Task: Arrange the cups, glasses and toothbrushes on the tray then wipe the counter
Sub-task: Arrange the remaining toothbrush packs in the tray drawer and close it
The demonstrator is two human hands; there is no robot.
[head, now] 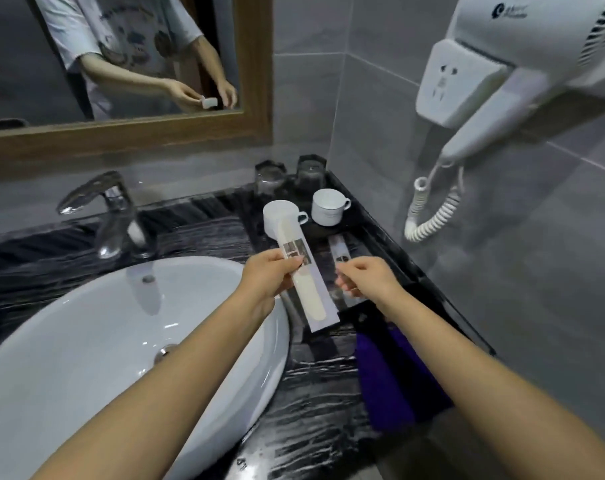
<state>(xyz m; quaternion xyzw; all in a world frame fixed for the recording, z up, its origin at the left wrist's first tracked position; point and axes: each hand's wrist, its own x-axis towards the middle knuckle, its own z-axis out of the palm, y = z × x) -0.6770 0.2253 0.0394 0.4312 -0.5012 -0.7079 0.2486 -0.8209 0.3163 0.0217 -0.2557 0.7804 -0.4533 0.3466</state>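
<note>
Here, left hand — fingers pinching toothbrush packet mid-length, by tray

The left hand grips a wrapped toothbrush over the tray; the right hand curls beside another packet.

White cups, black-veined counter

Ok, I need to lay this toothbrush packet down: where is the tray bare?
The dark strip between the held packet and the lying packet, in front of the right cup, is bare. The tray is crowded at its back: two glasses, both cups.
</note>
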